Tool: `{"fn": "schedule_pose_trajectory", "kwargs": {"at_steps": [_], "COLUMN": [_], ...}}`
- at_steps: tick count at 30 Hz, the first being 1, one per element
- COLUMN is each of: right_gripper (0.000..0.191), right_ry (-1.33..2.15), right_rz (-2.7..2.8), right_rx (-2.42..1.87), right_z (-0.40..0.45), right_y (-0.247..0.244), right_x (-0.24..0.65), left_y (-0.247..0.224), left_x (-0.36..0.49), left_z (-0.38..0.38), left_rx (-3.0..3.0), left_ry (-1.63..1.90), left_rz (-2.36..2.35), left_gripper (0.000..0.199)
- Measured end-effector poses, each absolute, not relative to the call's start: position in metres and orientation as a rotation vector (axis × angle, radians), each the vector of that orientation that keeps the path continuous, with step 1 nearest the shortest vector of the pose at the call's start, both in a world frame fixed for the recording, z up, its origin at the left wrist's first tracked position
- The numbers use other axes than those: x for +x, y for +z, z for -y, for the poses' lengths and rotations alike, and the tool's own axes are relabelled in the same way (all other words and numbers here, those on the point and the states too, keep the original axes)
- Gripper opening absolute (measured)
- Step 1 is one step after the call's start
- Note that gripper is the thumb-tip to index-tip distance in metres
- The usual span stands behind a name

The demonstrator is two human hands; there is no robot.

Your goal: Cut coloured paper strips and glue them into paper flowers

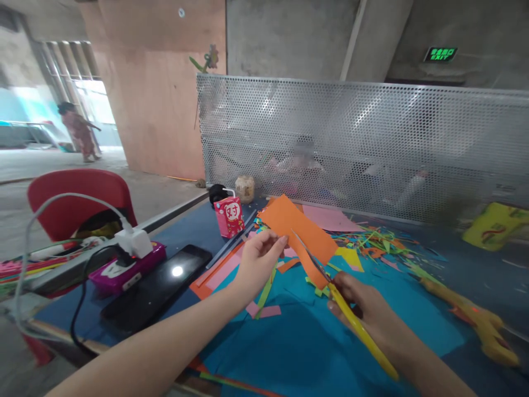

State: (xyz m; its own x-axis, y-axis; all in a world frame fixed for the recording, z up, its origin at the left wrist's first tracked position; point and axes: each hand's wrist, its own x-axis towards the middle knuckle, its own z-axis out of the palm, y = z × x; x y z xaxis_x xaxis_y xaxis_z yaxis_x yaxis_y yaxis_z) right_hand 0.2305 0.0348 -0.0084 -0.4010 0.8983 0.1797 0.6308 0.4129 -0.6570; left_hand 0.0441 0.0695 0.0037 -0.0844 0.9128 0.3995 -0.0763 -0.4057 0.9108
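Observation:
Between the thumb and fingers of my left hand (264,256) is the left edge of an orange sheet of paper (300,220). My right hand (363,306) grips a pair of scissors (351,317) with yellow handles. Their metal blades lie along the orange paper, and a strip of it hangs at the near side of the blades. Underneath, a large blue sheet (289,342) covers much of the tabletop, with green, pink and yellow scraps scattered over it.
At left lie a black phone (157,286) and a purple power strip (128,270) with a plugged-in charger. A red drink box (230,216) stands behind. A yellow glue gun (467,311) rests at right, near a pile of paper shreds (376,242). A perforated metal screen (351,143) borders the back.

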Motion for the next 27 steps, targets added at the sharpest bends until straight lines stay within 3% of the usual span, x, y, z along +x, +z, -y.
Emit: {"fn": "schedule_pose_trajectory", "kwargs": {"at_steps": [27], "right_gripper": [0.017], "right_ry": [0.718], "right_rz": [2.165], "right_rx": [-1.261], "right_z": [-0.0386], "right_y": [-0.0106], "right_x": [0.2320], "left_y": [0.0033], "left_x": [0.0430], "left_z": [-0.0705], "left_rx": [1.551], "left_ry": [1.509], "left_rz": [-1.065], "left_gripper": [0.023]}}
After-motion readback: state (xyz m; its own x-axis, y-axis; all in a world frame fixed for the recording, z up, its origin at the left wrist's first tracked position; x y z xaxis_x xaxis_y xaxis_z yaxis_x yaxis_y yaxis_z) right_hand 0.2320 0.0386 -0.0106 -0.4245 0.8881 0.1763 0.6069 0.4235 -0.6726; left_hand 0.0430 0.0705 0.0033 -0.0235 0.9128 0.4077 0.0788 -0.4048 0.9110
